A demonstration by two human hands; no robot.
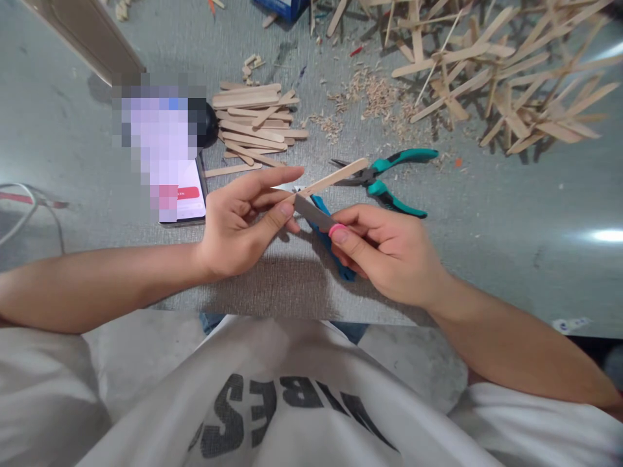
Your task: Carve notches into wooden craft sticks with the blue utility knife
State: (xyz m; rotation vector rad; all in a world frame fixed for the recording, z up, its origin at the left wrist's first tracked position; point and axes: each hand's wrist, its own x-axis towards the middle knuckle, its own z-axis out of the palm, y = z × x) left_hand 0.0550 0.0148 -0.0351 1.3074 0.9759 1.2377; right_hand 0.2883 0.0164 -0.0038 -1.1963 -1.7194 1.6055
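Note:
My left hand [246,217] pinches one end of a flat wooden craft stick [335,176], which points up and to the right over the grey table. My right hand [384,250] is closed on a utility knife [316,217] with a blue handle and a grey blade. The blade's tip rests against the stick right next to my left thumb. Both hands hover just above the table's near edge.
Teal-handled pliers [389,178] lie just beyond the hands. A stack of craft sticks [256,123] sits behind my left hand, next to a phone [187,194]. A glued stick structure [506,78] fills the far right, with wood shavings [374,97] before it. A cable [24,207] lies left.

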